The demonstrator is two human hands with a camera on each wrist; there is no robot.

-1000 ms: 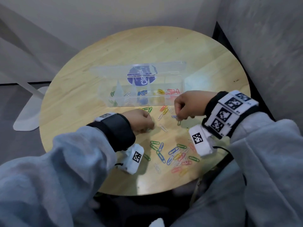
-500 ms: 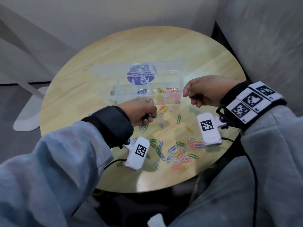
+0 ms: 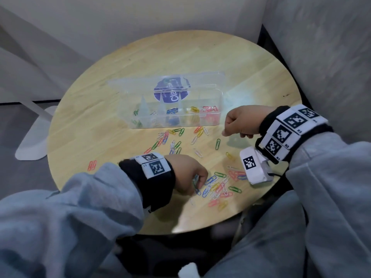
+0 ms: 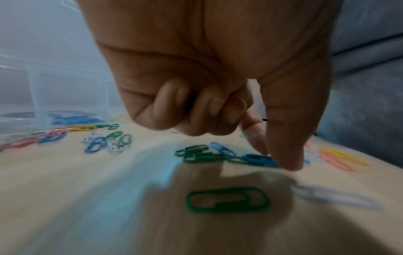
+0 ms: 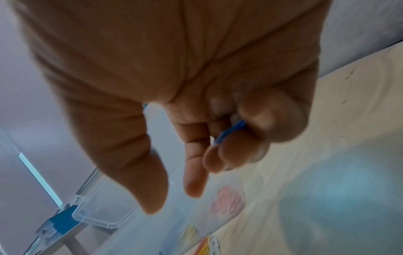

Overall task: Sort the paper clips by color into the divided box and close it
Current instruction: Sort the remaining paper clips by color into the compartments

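We're pinching a blue paper clip (image 4: 259, 159) on the bench (image 3: 120, 121) with our left hand (image 3: 187, 173); right hand (image 3: 244, 120) is curling around another blue clip (image 5: 229, 132), clear divided box (image 3: 176, 122) sitting open just left of it.

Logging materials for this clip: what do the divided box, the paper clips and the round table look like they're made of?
Divided box: clear, glossy plastic by the look; the clips inside and the table show through its walls, and its lid stands open.
Paper clips: probably wire with a coloured coating; thin bent loops in solid green, blue, red, yellow and white.
Round table: light wood or wood-look laminate, smooth; grain lines run across the top.
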